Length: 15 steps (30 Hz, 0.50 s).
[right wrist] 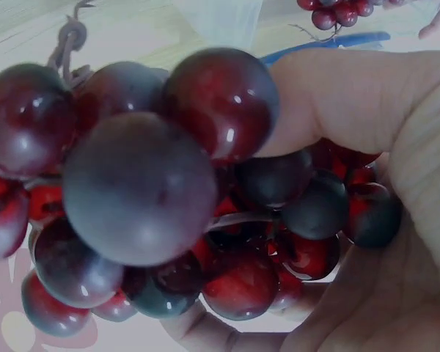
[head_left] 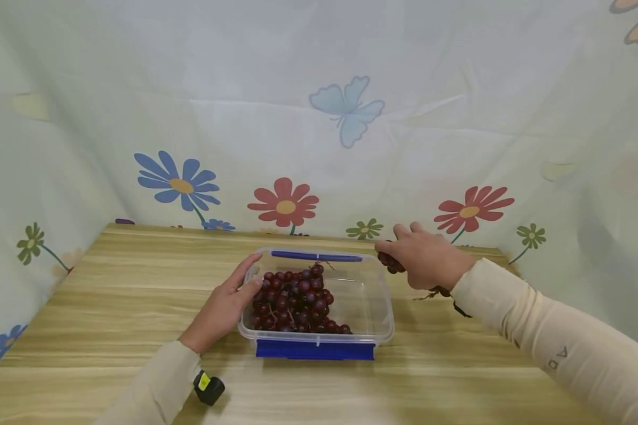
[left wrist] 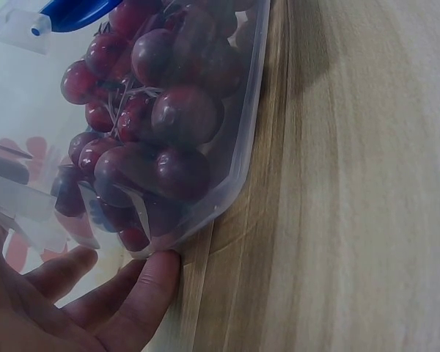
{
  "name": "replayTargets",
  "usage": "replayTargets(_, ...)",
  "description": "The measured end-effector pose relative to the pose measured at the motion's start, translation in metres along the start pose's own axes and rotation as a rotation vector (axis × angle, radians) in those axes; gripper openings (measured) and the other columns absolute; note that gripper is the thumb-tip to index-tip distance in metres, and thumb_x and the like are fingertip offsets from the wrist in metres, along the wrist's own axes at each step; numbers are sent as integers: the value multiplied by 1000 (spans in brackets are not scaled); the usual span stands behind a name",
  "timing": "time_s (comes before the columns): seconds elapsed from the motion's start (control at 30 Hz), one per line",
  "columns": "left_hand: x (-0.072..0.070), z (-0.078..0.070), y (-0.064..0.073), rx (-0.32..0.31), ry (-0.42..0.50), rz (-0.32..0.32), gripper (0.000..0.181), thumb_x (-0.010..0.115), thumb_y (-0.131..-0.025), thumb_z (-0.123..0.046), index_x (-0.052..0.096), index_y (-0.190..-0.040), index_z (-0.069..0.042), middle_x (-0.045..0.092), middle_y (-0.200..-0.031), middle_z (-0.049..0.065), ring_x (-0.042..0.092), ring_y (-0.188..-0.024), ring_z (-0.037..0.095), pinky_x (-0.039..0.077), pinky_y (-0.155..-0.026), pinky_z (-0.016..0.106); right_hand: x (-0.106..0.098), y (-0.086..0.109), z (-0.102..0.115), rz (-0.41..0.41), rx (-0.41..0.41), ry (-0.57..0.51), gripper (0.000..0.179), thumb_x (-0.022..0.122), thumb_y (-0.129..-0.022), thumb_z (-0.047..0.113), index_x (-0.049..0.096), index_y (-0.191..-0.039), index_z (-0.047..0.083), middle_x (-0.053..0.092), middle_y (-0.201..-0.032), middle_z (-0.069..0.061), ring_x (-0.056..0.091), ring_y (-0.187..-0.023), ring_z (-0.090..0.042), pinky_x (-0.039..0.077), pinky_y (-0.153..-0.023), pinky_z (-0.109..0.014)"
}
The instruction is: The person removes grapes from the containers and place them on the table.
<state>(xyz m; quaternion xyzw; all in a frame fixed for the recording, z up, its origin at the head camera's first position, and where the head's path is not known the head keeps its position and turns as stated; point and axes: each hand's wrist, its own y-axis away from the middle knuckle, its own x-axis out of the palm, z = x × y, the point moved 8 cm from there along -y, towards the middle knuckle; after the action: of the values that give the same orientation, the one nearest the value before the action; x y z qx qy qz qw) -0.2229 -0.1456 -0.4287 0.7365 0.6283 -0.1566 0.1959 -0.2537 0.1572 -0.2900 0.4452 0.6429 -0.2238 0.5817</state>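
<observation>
A clear plastic food container (head_left: 369,307) with blue clips stands on the table, its left side full of dark red grapes (head_left: 292,298). My left hand (head_left: 220,307) grips the container's left wall, thumb over the rim; in the left wrist view its fingertips (left wrist: 158,282) touch the outside near the bottom corner. Just right of the container, my right hand (head_left: 425,257) holds another bunch of grapes (right wrist: 139,187) above the table. In the right wrist view the thumb and fingers curl round this bunch, whose stem sticks out. The palm side is hidden in the head view.
The wood-grain table (head_left: 154,283) extends on both sides of the container. Behind it hangs a pale curtain (head_left: 234,130) printed with flowers and a butterfly. A black device with a yellow mark (head_left: 208,388) sits at the left wrist.
</observation>
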Motion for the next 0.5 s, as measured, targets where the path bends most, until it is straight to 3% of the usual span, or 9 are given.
replayTargets(0.5, -1, -1, 0, -3, -7, 5, 53, 37, -112, -48, 20, -162, -51, 25, -174, 12, 28, -158, 46, 27, -120, 73, 2, 1, -12, 9, 8, 10, 50, 74, -86, -1, 61, -129, 20, 57, -104, -13, 49, -86, -30, 49, -56, -38)
